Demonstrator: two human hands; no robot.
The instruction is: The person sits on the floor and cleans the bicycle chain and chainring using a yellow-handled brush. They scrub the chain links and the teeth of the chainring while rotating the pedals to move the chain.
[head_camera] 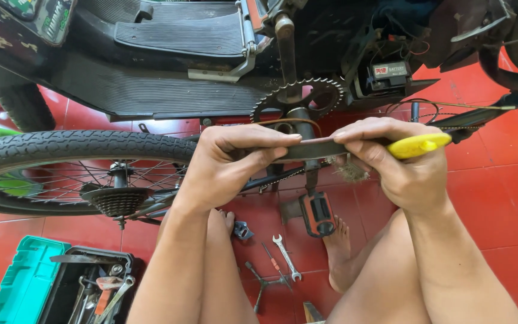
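Note:
My left hand (229,159) pinches one end of a flat dark metal strip (310,149), thumb under and fingers over it. My right hand (391,162) grips the other end together with a yellow-handled wire brush (418,145), whose bristles (352,173) hang below my fingers. Both hands hover in front of a bicycle chainring (298,99) and crank with an orange-sided pedal (318,214).
A bicycle wheel with tyre (61,147) and rear sprocket cluster (118,201) lies at left. A teal toolbox (28,282) with tools stands open at lower left. A wrench (287,258) and screwdriver (271,259) lie on the red tiled floor between my legs. A scooter footboard (169,66) spans the top.

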